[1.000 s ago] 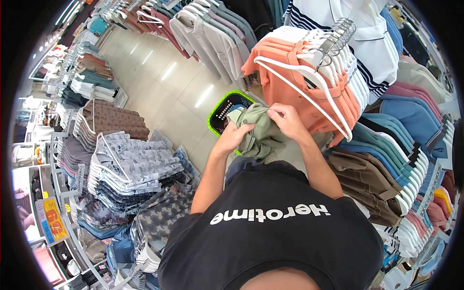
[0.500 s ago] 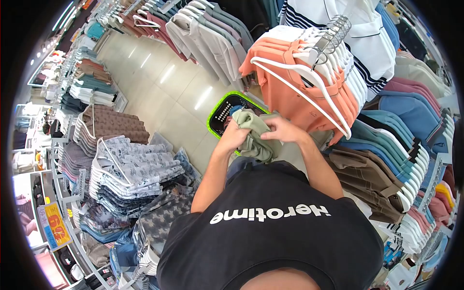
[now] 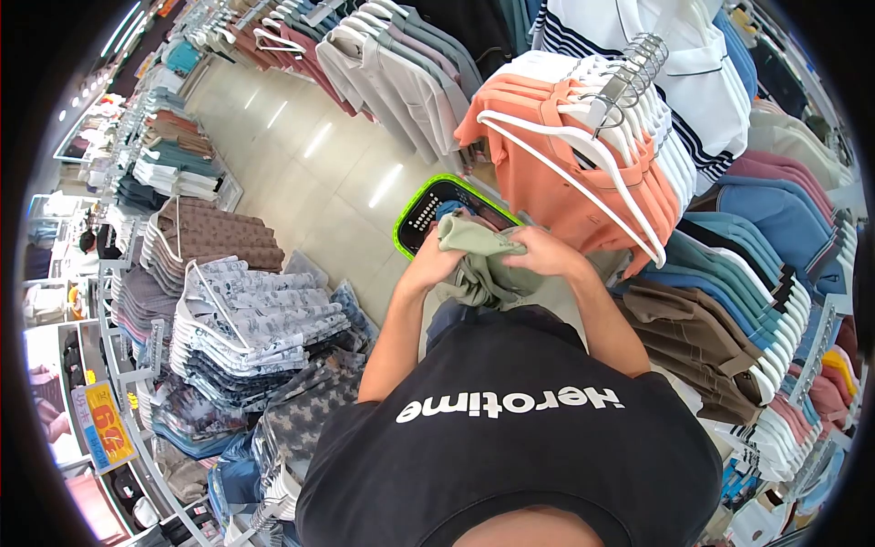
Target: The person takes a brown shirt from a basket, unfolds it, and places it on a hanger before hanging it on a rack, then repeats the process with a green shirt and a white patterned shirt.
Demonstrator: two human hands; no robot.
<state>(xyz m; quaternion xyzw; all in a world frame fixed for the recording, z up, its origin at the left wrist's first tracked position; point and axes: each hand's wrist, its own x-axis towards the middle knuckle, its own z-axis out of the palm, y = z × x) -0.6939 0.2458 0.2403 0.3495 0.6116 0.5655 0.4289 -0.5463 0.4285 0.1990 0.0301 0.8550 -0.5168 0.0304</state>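
A pale green garment (image 3: 483, 266) hangs in folds between my two hands, just in front of my body; its exact kind does not show. My left hand (image 3: 436, 262) grips its left edge with the fingers closed. At the other side, my right hand (image 3: 544, 252) pinches the cloth near its upper right. Below and beyond the garment stands a black basket with a bright green rim (image 3: 407, 208), partly covered by the cloth. Some blue fabric (image 3: 448, 209) lies inside it.
Orange shirts (image 3: 538, 164) on white hangers hang close to my right hand. Brown shirts (image 3: 688, 328) hang lower right. Patterned garments (image 3: 264, 310) on hangers crowd the left. A tiled floor aisle (image 3: 337, 164) runs ahead. An orange price sign (image 3: 105, 424) stands far left.
The green garment has been spread wider between my hands, its upper edge now stretched across. My right hand has shifted slightly right, and the left hand slightly lower.
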